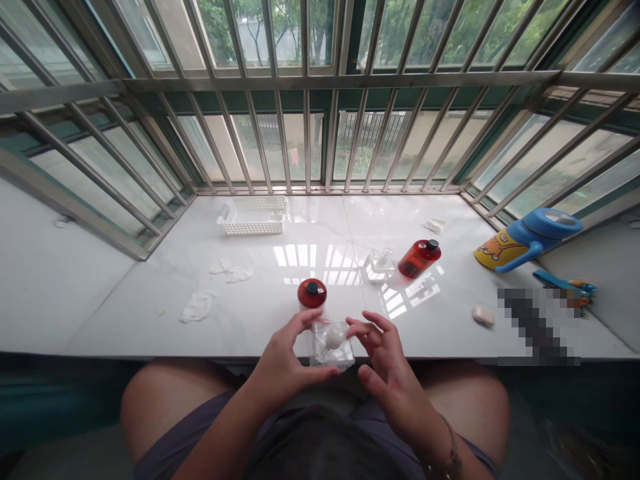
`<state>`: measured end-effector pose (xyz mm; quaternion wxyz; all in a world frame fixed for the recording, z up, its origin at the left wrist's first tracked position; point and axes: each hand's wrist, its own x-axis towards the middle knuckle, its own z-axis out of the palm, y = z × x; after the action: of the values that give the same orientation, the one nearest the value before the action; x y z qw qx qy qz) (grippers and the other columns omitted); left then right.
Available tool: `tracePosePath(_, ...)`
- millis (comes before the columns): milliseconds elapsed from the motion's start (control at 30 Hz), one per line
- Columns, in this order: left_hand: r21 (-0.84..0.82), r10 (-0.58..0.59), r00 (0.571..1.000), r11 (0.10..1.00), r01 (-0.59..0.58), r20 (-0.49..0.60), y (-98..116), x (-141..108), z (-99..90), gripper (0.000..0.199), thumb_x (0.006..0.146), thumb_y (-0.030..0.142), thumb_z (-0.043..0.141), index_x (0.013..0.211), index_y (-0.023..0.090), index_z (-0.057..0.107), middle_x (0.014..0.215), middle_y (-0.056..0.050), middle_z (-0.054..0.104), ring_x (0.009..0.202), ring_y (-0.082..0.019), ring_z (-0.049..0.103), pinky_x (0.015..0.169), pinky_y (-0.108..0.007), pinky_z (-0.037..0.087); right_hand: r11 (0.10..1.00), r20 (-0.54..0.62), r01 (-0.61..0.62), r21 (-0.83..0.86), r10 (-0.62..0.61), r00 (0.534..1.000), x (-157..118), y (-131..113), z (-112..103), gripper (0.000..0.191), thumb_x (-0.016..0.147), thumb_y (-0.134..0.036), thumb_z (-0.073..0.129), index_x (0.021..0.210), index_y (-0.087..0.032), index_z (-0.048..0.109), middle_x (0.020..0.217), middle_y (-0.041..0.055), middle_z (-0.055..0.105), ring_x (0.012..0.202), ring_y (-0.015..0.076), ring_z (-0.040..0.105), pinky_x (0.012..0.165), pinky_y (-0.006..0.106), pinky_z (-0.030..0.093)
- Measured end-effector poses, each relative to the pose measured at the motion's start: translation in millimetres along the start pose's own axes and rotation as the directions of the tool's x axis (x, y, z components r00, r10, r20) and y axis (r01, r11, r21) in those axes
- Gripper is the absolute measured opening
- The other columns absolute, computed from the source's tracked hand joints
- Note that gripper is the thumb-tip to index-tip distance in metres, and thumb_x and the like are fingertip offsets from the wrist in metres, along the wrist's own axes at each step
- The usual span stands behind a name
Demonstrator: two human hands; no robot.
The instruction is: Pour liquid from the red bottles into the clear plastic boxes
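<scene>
My hands cup a clear square plastic box [333, 347] at the near edge of a white marble sill [125, 313]. A white ball [335, 337] sits inside it. My left hand [285, 357] curves around the box's left side, its thumb over the front edge. Whether it grips the box is hard to tell. My right hand [385, 363] hovers at the box's right side with its fingers apart, holding nothing. Just behind the box stands a dark red jar with a black cap [312, 293].
A red bottle [420, 259], a small clear box [381, 262], a white plastic basket [253, 217], crumpled white tissues [197, 307], a bar of soap [483, 315] and a blue-and-yellow toy cup [530, 240] stand on the sill. Metal window bars [320, 83] rise behind it.
</scene>
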<state>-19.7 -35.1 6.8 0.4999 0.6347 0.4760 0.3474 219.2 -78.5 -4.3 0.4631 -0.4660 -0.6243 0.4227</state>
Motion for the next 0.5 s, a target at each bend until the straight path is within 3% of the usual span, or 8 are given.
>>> tracePosePath(100, -0.002, -0.014, 1.000, 1.000, 0.014, 0.006, 1.0, -0.7, 0.4, 0.090, 0.069, 0.045, 0.102, 0.148, 0.028, 0.060, 0.143, -0.013, 0.072, 0.137, -0.037, 0.066, 0.121, -0.052, 0.050, 0.977, -0.028, -0.059, 0.206, 0.066, 0.997, -0.7, 5.0, -0.5, 0.061, 0.103, -0.059, 0.066, 0.150, -0.033, 0.036, 0.130, 0.0127, 0.063, 0.144, 0.0319, 0.056, 0.127, 0.058, 0.040)
tracePosePath(233, 0.021, -0.025, 1.000, 0.999, 0.025, 0.006, 3.8, -1.0, 0.6, 0.090, 0.070, 0.044, 0.101, 0.148, 0.027, 0.059, 0.143, -0.012, 0.072, 0.137, -0.035, 0.066, 0.122, -0.050, 0.049, 0.963, 0.074, -0.113, 0.246, 0.098, 0.993, -1.8, 5.4, -0.9, 0.065, 0.103, -0.052, 0.069, 0.155, -0.036, 0.034, 0.158, 0.0144, 0.049, 0.163, 0.0321, 0.032, 0.135, 0.060, 0.024)
tracePosePath(400, 0.022, -0.030, 1.000, 0.999, 0.030, 0.004, 4.9, -0.6, 0.6, 0.091, 0.069, 0.040, 0.102, 0.148, 0.027, 0.058, 0.143, -0.010, 0.072, 0.137, -0.034, 0.066, 0.121, -0.048, 0.050, 0.966, 0.004, -0.083, 0.245, 0.085, 0.996, -2.4, 4.8, 1.4, 0.052, 0.105, -0.048, 0.067, 0.146, -0.037, 0.037, 0.136, 0.0097, 0.060, 0.147, 0.0287, 0.052, 0.132, 0.060, 0.031)
tracePosePath(500, 0.044, -0.033, 0.999, 0.999, 0.032, 0.016, 6.6, -1.6, 1.5, 0.089, 0.071, 0.039, 0.101, 0.148, 0.028, 0.058, 0.144, -0.010, 0.071, 0.137, -0.033, 0.066, 0.121, -0.048, 0.050, 0.977, 0.021, -0.096, 0.193, 0.094, 0.995, -1.7, 2.8, 4.4, 0.057, 0.106, -0.042, 0.068, 0.152, -0.037, 0.033, 0.152, 0.0119, 0.058, 0.155, 0.0286, 0.046, 0.133, 0.062, 0.028)
